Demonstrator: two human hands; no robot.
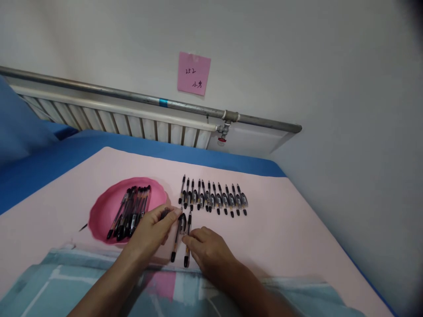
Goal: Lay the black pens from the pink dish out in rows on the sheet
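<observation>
My left hand is closed, with a dark pen cap between its thumb and fingers. Its thumb tip lies by the upper end of an uncapped black gel pen on the table. Just to the right, my right hand has its fingers pinched over a second gel pen, whose tip points away from me. Another black clear-ended cap sits between these two pens, close to my right fingertips. Beyond my hands, several uncapped pens form a row, with caps lying beside them.
A pink scalloped basin with several black pens stands left of my hands. One thin dark object pokes out at its left. The pink tabletop has a blue edge. Behind are a radiator, a pipe and a pink note.
</observation>
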